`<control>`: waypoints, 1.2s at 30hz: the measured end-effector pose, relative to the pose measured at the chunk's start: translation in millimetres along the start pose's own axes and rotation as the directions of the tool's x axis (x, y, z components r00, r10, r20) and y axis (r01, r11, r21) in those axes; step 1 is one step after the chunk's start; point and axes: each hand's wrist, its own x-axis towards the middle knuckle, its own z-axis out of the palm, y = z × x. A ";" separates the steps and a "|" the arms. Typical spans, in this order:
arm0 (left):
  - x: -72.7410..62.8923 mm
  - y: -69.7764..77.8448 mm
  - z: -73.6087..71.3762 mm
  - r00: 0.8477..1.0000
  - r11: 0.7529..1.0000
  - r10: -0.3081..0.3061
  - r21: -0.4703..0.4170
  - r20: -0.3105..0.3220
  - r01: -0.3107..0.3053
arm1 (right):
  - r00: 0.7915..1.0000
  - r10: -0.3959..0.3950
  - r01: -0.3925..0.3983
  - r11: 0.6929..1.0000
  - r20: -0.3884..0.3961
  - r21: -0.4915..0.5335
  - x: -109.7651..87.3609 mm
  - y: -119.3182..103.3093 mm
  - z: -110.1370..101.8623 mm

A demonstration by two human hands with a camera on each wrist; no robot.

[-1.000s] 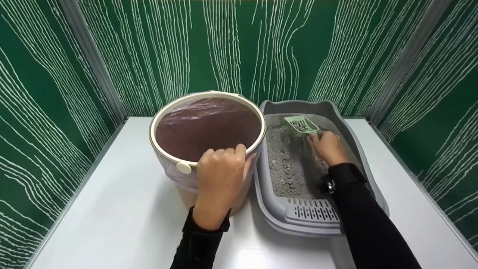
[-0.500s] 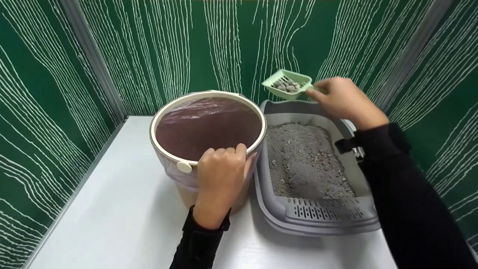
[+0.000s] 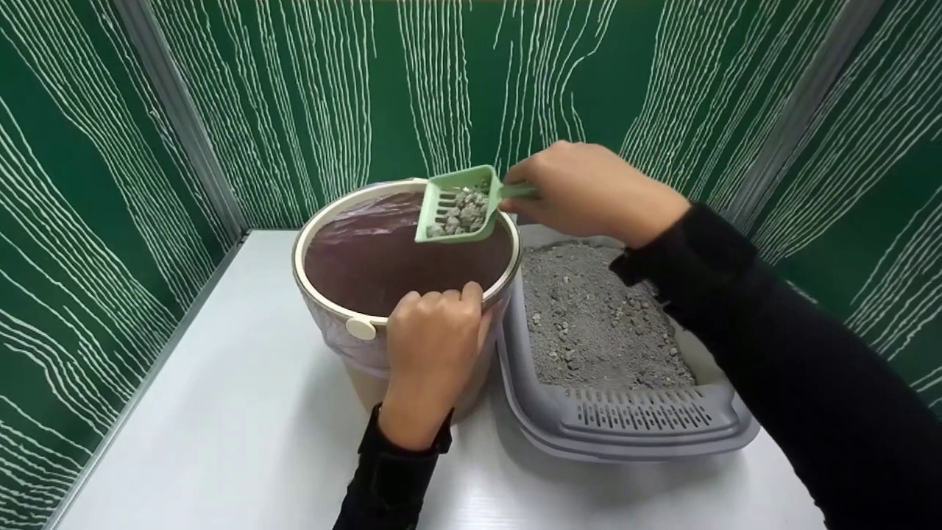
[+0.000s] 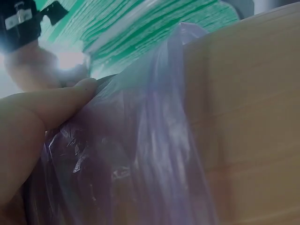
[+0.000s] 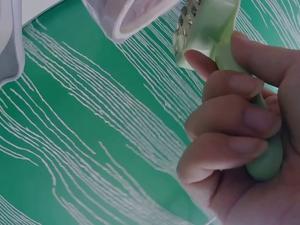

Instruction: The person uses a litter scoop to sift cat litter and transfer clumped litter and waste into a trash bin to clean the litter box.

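My right hand (image 3: pixel 589 188) grips the handle of a green slotted litter scoop (image 3: pixel 471 177), its fingers wrapped round the handle (image 5: pixel 267 161) in the right wrist view. Grey litter clumps (image 3: pixel 464 212) lie in the scoop, which is over the right back part of a trash bin's opening. The bin (image 3: pixel 300 269) has a cream rim and a thin purplish bag (image 4: pixel 159 126) folded over its outside. At the front right of that rim my left hand (image 3: pixel 434 331) holds on, fingers curled over the edge and thumb (image 4: pixel 70 101) against the bagged outer wall.
Right of the bin stands a grey litter box (image 3: pixel 515 353) holding grey litter (image 3: pixel 589 316), with a slotted step (image 3: pixel 636 412) at its front. Both stand on a white table (image 3: pixel 221 412). Green walls (image 3: pixel 294 88) with white wavy lines enclose the back and sides.
My right hand has lifted the loaded scoop out of the litter box and carried it left, over the bin. The left hand has stayed on the rim.
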 end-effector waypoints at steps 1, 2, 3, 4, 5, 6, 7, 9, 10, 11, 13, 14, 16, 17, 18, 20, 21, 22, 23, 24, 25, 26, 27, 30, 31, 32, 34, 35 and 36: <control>-0.2 -0.1 0.4 1.000 1.000 0.000 0.000 -0.003 0.000 | 1.000 -0.013 0.013 1.000 -0.007 -0.023 2.5 -3.2 2.0; -0.4 -0.1 0.9 1.000 1.000 0.000 0.001 -0.006 0.000 | 0.999 -0.026 0.026 0.999 -0.018 -0.046 4.7 -5.9 3.9; -0.7 0.0 1.4 1.000 1.000 0.002 0.003 -0.007 -0.002 | 0.999 -0.044 0.042 0.997 -0.030 -0.065 6.6 -7.9 6.1; -1.0 0.1 1.9 1.000 1.000 0.004 0.005 -0.006 -0.004 | 0.997 -0.059 0.055 0.995 -0.042 -0.086 8.3 -9.2 8.4; -1.5 0.4 2.6 1.000 1.000 0.006 0.006 -0.004 -0.006 | 0.996 -0.076 0.070 0.992 -0.053 -0.109 9.4 -10.5 10.2; -2.0 0.6 3.1 1.000 1.000 0.006 0.006 -0.002 -0.006 | 0.994 -0.091 0.083 0.988 -0.061 -0.131 10.2 -11.6 12.0; -2.4 0.9 3.4 1.000 1.000 0.006 0.006 0.001 -0.006 | 0.992 -0.107 0.096 0.984 -0.068 -0.150 11.0 -12.4 13.8; -2.7 1.4 3.8 1.000 1.000 0.006 0.006 0.006 -0.006 | 0.987 -0.139 0.121 0.973 -0.082 -0.196 12.1 -13.8 16.9; -2.8 1.6 3.8 1.000 1.000 0.004 0.003 0.009 -0.004 | 0.985 -0.149 0.128 0.968 -0.086 -0.216 12.4 -14.3 18.2; -2.9 1.8 3.8 1.000 1.000 0.003 0.000 0.010 -0.003 | 0.983 -0.160 0.136 0.963 -0.090 -0.233 12.7 -14.8 19.3; -2.6 1.9 3.6 1.000 1.000 0.003 -0.007 0.012 -0.003 | 0.979 -0.180 0.149 0.953 -0.100 -0.265 13.0 -15.4 20.9; -2.5 2.0 3.8 1.000 1.000 0.003 -0.011 0.013 -0.002 | 0.976 -0.191 0.155 0.947 -0.103 -0.282 13.2 -15.6 21.3; -2.6 2.0 4.1 1.000 1.000 0.001 -0.019 0.015 0.000 | 0.971 -0.213 0.170 0.934 -0.108 -0.315 13.6 -16.0 21.7; -2.4 1.8 4.0 1.000 1.000 -0.001 -0.022 0.017 0.001 | 0.969 -0.223 0.176 0.927 -0.109 -0.332 14.0 -16.5 21.7; -2.3 1.6 3.9 1.000 1.000 -0.003 -0.023 0.020 0.003 | 0.967 -0.233 0.183 0.919 -0.107 -0.349 14.3 -17.1 21.5; -2.4 1.4 3.9 1.000 1.000 -0.005 -0.022 0.024 0.005 | 0.964 -0.247 0.193 0.908 -0.103 -0.373 14.4 -18.4 21.4; -2.3 1.1 3.8 1.000 1.000 -0.006 -0.022 0.026 0.007 | 0.962 -0.252 0.197 0.904 -0.104 -0.378 14.1 -19.1 21.3; -2.2 0.9 3.6 1.000 1.000 -0.007 -0.023 0.027 0.007 | 0.961 -0.254 0.196 0.903 -0.106 -0.384 13.3 -19.9 21.0; -2.1 0.8 3.6 1.000 1.000 -0.007 -0.023 0.027 0.007 | 0.960 -0.255 0.194 0.902 -0.113 -0.386 12.4 -20.2 20.7; -2.2 0.8 3.9 1.000 1.000 -0.006 -0.022 0.026 0.007 | 0.960 -0.251 0.188 0.904 -0.122 -0.383 11.0 -20.3 20.0; -2.2 0.7 4.2 1.000 1.000 -0.007 -0.025 0.023 0.007 | 0.959 -0.247 0.180 0.909 -0.141 -0.376 9.1 -19.8 18.9; -2.1 0.6 4.4 1.000 1.000 -0.007 -0.026 0.021 0.007 | 0.961 -0.229 0.160 0.918 -0.156 -0.363 7.0 -19.2 16.7; -2.0 0.4 4.7 1.000 1.000 -0.007 -0.026 0.018 0.008 | 0.964 -0.206 0.137 0.926 -0.168 -0.352 4.1 -18.6 13.4; -1.5 -0.2 4.7 1.000 0.999 -0.010 -0.033 0.014 0.010 | 0.978 -0.072 0.012 0.956 -0.195 -0.292 -5.9 -12.3 -1.4; -1.5 -0.5 4.7 1.000 0.999 -0.011 -0.035 0.015 0.011 | 0.981 -0.014 -0.039 0.962 -0.193 -0.269 -10.1 -8.9 -7.6; -1.6 -0.8 4.6 1.000 0.999 -0.011 -0.035 0.017 0.011 | 0.983 0.058 -0.101 0.962 -0.173 -0.252 -14.7 -4.8 -14.0; -1.5 -1.3 3.7 1.000 0.999 -0.012 -0.037 0.022 0.013 | 0.976 0.187 -0.209 0.950 -0.113 -0.233 -24.6 7.5 -24.6; -1.5 -1.5 3.5 1.000 0.999 -0.012 -0.036 0.026 0.013 | 0.967 0.247 -0.255 0.937 -0.065 -0.238 -29.7 15.0 -28.7; -1.4 -1.7 3.2 0.999 0.999 -0.013 -0.035 0.031 0.014 | 0.953 0.302 -0.294 0.925 -0.002 -0.241 -34.7 23.0 -31.5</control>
